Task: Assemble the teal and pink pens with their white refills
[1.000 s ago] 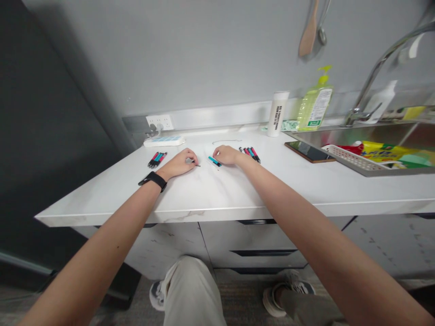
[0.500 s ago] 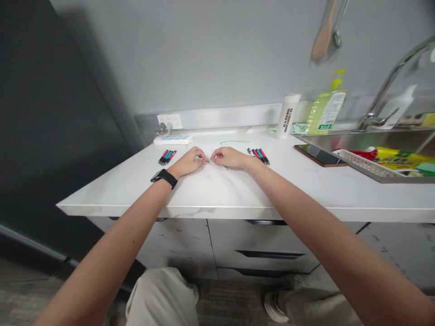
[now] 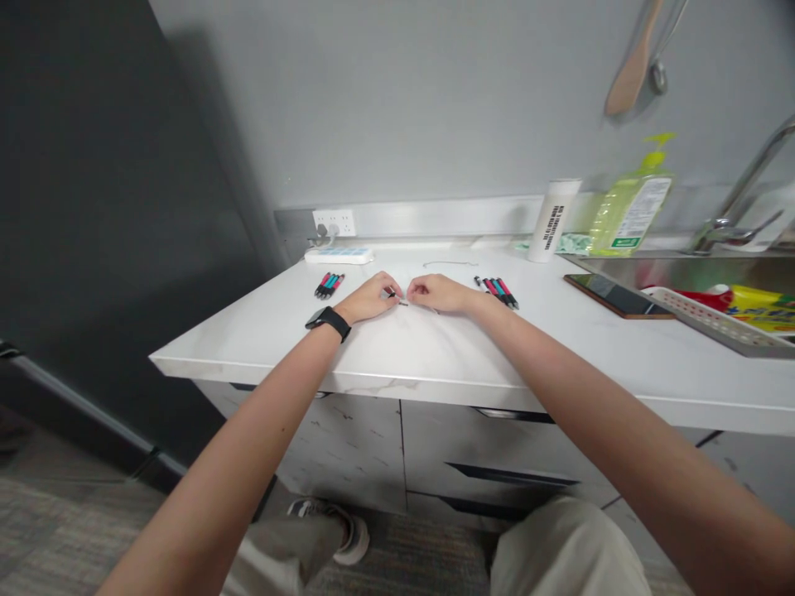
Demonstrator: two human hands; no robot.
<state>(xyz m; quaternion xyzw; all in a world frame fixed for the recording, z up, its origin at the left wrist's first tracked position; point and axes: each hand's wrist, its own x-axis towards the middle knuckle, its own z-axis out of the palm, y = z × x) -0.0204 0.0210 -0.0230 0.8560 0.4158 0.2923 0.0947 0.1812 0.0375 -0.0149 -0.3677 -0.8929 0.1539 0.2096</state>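
My left hand (image 3: 373, 300), with a black watch on its wrist, is low over the white counter (image 3: 373, 352). Its thumb and fingers pinch a small, thin, dark and metallic piece (image 3: 398, 297), too small to name. Close beside it, my right hand (image 3: 440, 294) has its fingers curled together; what they hold, if anything, is hidden. A thin slender piece (image 3: 430, 310) shows just below the right hand. Left of my hands lies a row of several black pens with coloured barrels (image 3: 329, 285). A similar row of pens (image 3: 500, 292) lies by my right wrist.
Along the back are a power strip (image 3: 339, 256), a thin curved strand (image 3: 450, 263), a white bottle (image 3: 555, 220) and a yellow-green pump bottle (image 3: 632, 207). At right, a phone (image 3: 614, 295) lies beside the sink with a perforated tray (image 3: 714, 319). A dark cabinet (image 3: 142, 207) stands left.
The view has swung left, so the counter appears further right. My hands remain close together; the dark piece in my left fingers now shows more clearly. My legs have shifted below.
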